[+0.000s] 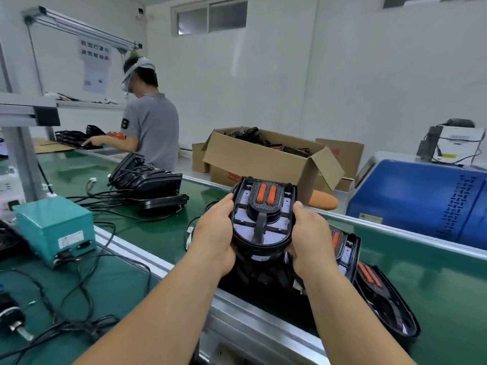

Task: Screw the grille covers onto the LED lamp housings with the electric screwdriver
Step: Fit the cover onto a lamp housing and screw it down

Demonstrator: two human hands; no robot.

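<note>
Both my hands hold one black LED lamp housing (pixel 263 214) up above the green conveyor belt (pixel 163 233). Its black grille cover with two orange strips faces me over a pale LED board. My left hand (pixel 214 233) grips its left edge and my right hand (pixel 311 241) grips its right edge. Under and to the right of it lie more housings (pixel 369 285) in a stack on the belt. The tip of what may be the electric screwdriver (pixel 13 320) shows at the lower left.
A teal power box (pixel 55 230) with black cables sits on the left bench. Another pile of housings (pixel 150 185) lies farther up the belt, where a person in grey works. A cardboard box (pixel 263 162) and a blue bin (pixel 421 201) stand beyond the belt.
</note>
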